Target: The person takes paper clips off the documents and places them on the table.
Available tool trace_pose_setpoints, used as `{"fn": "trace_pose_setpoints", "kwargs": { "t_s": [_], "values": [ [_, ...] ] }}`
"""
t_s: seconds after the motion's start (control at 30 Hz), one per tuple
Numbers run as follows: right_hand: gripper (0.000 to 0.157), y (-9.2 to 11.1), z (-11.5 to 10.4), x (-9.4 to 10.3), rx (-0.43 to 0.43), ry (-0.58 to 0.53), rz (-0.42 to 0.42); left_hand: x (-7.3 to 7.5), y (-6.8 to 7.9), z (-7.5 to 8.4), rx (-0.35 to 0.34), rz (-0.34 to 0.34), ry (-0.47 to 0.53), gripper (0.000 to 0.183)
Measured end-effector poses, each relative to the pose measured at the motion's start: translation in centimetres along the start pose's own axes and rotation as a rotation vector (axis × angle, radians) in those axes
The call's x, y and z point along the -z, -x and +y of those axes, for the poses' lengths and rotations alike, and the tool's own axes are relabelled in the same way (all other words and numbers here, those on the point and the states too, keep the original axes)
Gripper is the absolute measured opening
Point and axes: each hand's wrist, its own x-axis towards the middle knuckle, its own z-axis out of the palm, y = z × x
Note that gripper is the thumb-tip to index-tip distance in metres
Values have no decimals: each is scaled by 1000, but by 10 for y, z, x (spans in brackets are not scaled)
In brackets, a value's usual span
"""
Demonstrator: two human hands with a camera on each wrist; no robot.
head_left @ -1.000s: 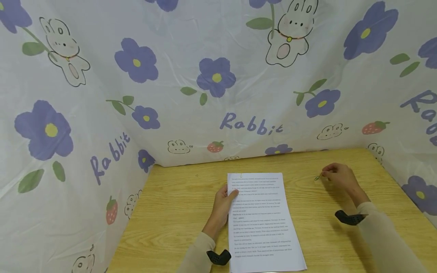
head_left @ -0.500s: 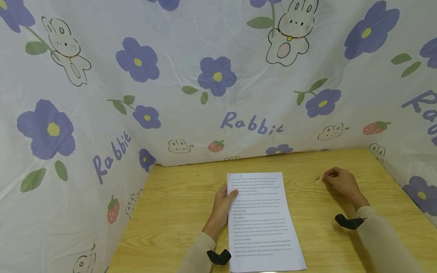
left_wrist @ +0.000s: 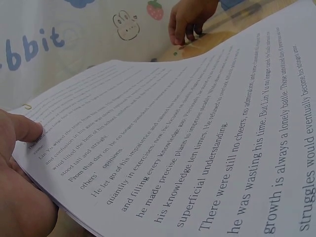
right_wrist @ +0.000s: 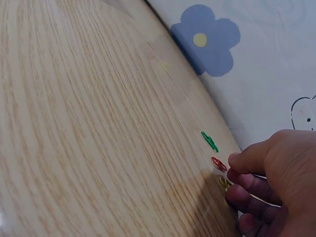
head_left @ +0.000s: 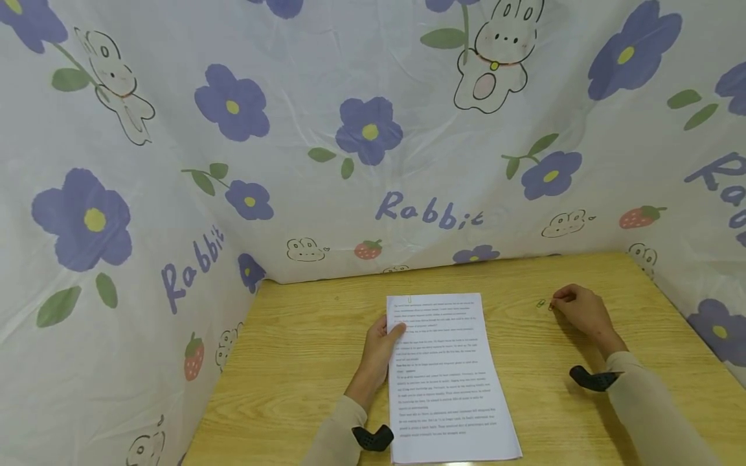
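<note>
My left hand (head_left: 377, 349) grips the left edge of a stack of printed paper sheets (head_left: 445, 388), thumb on top. A yellow paper clip (left_wrist: 27, 106) sits on the stack's top edge. The left wrist view shows the sheets bowed. My right hand (head_left: 583, 312) is down at the table, right of the stack, thumb and forefinger close together at a red paper clip (right_wrist: 218, 164). Whether they pinch it cannot be told. A green paper clip (right_wrist: 210, 141) lies just beyond, and a yellowish paper clip (right_wrist: 225, 182) is partly hidden by my fingers.
The wooden table (head_left: 291, 349) meets a printed cloth (head_left: 303, 129) at the back and both sides. A black wrist mount (head_left: 373, 438) is on my left sleeve, and another black mount (head_left: 593, 378) is on the right.
My right hand has shifted slightly right and toward me from above the green paper clip, then stayed almost still. The left hand and the paper stack hold their place.
</note>
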Motion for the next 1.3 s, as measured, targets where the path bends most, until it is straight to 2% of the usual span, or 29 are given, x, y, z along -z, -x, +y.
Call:
{"fn": "trace_pose_setpoints", "kwargs": {
  "t_s": [0.57,0.73,0.9,1.3],
  "values": [
    [27,1,-2,2,-2,-31,-9,-1,-2,-2,4,-12,9,44],
    [26,-1,-7,3,18,-36,18,-2,-2,-3,-7,-11,3,45],
    [27,-3,-23,3,50,-61,22,-1,-2,-3,-5,-9,3,45],
    [26,-12,-83,-10,145,-164,-12,-3,0,-2,-8,-8,3,45]
  ]
}}
